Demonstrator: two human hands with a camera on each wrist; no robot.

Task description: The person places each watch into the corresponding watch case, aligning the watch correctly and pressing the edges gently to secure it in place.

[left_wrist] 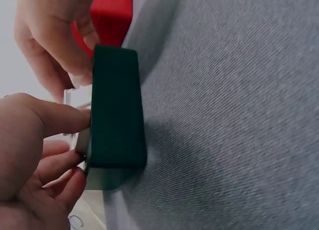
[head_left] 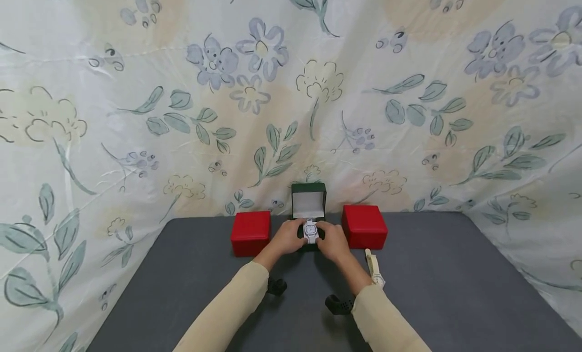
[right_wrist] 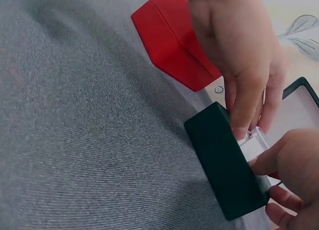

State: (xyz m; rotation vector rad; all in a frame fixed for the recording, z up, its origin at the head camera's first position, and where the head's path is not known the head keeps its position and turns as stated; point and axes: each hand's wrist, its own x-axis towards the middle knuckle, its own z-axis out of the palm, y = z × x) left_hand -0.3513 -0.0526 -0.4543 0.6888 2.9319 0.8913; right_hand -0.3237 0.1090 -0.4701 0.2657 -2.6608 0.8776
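Observation:
A green watch box (head_left: 309,187) stands with its lid raised, showing a pale lining. At its mouth is a white watch (head_left: 311,230), its face turned up. My left hand (head_left: 288,237) holds the watch from the left, my right hand (head_left: 334,241) from the right. In the left wrist view, the left thumb (left_wrist: 65,117) presses close behind the front wall of the green box (left_wrist: 117,110). The right wrist view shows the right hand's (right_wrist: 299,160) thumb and curled fingers at the same rim. Much of the watch is hidden by the hands there.
Red boxes stand on both sides, one at the left (head_left: 251,233) and one at the right (head_left: 365,225). A cream-strapped watch (head_left: 373,266) lies by the right forearm. Behind the grey table (head_left: 191,291) hangs a floral cloth (head_left: 273,155).

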